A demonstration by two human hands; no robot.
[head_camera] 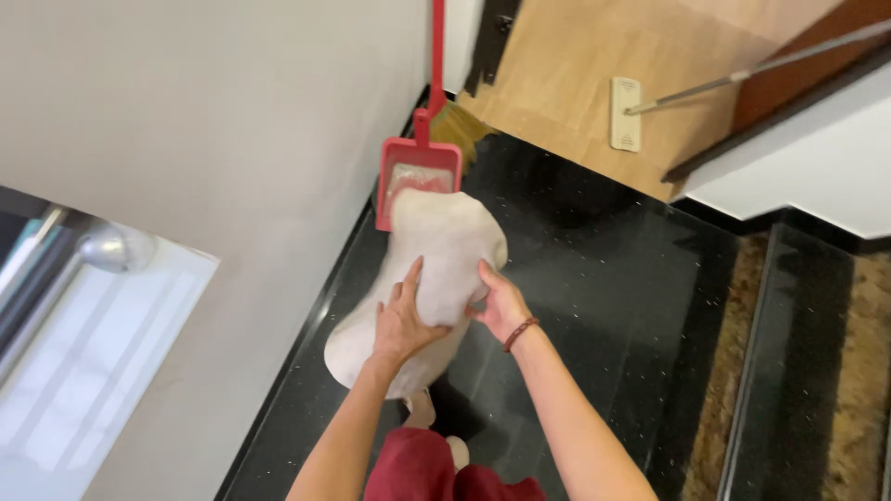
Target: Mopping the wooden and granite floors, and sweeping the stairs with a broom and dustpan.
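White cloth sack point(436, 269) is clutched by both hands, left hand point(401, 323) and right hand point(501, 304), each grip closed on it.

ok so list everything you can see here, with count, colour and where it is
sack: 1, off-white, centre, held over the dustpan
dustpan: 1, red, long handle, against the wall, above the sack
broom: 1, straw-coloured bristles, beside the dustpan
flat mop: 1, beige pad, metal pole, on the wooden floor at top
landing floor: 1, black, speckled
stairs: black edges, brown treads, right
window: 1, lower left
bracelet: 1, reddish, right wrist
left hand: on the sack
right hand: on the sack
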